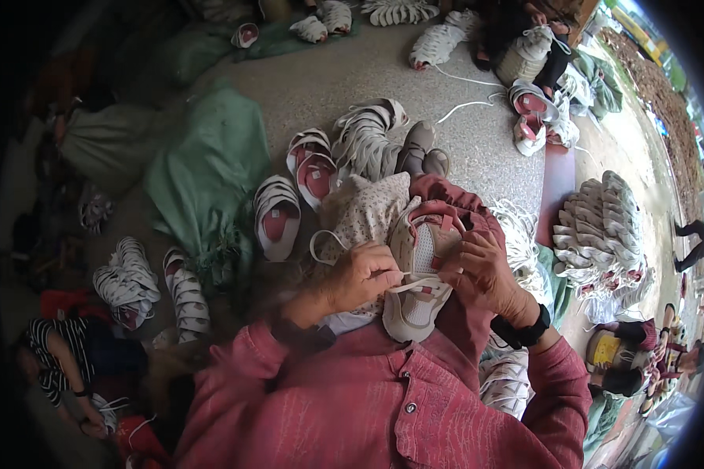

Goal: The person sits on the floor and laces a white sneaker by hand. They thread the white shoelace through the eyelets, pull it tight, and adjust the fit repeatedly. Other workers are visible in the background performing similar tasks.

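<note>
Speckled grey floor spreads out beneath a busy workplace, with slumped green fabric sacks off to the left and loose stacks of pale overlapping shoe uppers out to the right. Front and centre, on the lap of the person in the dusty-red jacket, sits a white-and-beige mesh shoe with a red-pink lining, its toe pointing back toward the wearer and its collar facing away. Now to the hands! Coming in from the lower left, the left hand lies with its back up and fingers curled, thumb and forefinger closed together on a flat whitish lace right at the shoe's side. Across from it, the right hand arches over from the right, knuckles high, fingers bent and tips gathered at the lace's other side (whether they pinch it firmly, I can't tell). Both elbows are bent, the forearms angling inward, and a black wristwatch circles the right wrist. Just beyond the left hand rests a cream patterned cloth; farther left, a white shoe with a red insole stands on the floor.
</note>
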Available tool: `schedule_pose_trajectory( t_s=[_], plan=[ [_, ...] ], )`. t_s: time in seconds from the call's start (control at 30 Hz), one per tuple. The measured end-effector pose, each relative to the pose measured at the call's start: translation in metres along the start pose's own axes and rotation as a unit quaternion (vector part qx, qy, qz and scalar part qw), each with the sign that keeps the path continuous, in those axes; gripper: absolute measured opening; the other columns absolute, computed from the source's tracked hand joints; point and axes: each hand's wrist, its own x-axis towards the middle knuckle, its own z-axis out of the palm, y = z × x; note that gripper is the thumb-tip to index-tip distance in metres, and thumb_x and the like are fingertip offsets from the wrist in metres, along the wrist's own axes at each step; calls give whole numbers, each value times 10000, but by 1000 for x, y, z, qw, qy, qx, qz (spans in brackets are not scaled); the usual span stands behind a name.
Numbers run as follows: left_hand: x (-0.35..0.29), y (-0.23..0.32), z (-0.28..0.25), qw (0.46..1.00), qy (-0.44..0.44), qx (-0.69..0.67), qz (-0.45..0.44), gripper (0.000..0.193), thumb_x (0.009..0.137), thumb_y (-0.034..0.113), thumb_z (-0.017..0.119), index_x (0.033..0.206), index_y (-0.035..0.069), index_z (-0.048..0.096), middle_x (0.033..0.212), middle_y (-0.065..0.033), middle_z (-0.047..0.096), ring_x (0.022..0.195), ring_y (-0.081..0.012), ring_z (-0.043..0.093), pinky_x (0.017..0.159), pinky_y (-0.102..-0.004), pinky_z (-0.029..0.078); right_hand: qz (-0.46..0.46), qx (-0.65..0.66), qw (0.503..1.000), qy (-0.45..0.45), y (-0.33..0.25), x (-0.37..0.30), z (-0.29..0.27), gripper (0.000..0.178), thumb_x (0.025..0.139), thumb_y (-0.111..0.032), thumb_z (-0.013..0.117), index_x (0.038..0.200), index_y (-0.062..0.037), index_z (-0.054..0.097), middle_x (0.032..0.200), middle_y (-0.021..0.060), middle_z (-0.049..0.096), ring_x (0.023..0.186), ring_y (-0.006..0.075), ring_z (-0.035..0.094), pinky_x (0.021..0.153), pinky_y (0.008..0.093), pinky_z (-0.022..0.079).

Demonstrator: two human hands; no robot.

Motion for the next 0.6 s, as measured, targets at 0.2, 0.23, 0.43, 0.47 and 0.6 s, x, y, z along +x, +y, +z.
schedule_pose_trajectory(
  t_s=[0.2, 0.23, 0.43, 0.47, 0.6],
  plan=[
    [8, -7, 3, 994, 64, 85, 29, 155, 866, 166, 679, 793, 34, 645, 793, -86, 572, 810, -289, 565, 779, -396, 441, -46, -85, 995, 1, -7, 25, 5, 204, 740, -82, 742, 936, -86, 685, 960, 61, 617, 956, 280, 596, 852, 401, 456],
    [9, -7, 3, 993, 68, 95, 34, 151, 860, 160, 679, 786, 34, 637, 789, -86, 565, 810, -291, 562, 778, -399, 437, -43, -83, 996, -2, -7, 28, 6, 199, 743, -73, 737, 933, -85, 680, 962, 64, 614, 963, 284, 599, 852, 394, 463],
    [14, 10, 13, 978, 110, 174, 18, 131, 814, 128, 665, 731, 51, 597, 777, -92, 542, 811, -296, 554, 776, -420, 415, 0, -34, 999, -23, -4, 43, 17, 197, 793, -75, 730, 976, -65, 658, 945, 80, 610, 890, 303, 598, 812, 385, 492],
    [15, 8, 17, 977, 118, 174, 15, 130, 813, 127, 660, 728, 51, 597, 780, -93, 544, 814, -298, 556, 776, -424, 416, 10, -11, 1000, -25, -2, 43, 20, 201, 795, -64, 728, 982, -62, 655, 946, 80, 608, 881, 296, 599, 808, 380, 493],
    [14, 5, 23, 979, 131, 158, -10, 134, 815, 126, 637, 718, 43, 599, 777, -105, 553, 816, -309, 563, 776, -435, 421, 54, 57, 996, -40, 0, 43, 27, 230, 794, -31, 731, 1007, -48, 646, 942, 74, 602, 846, 262, 603, 793, 368, 497]
  ],
)
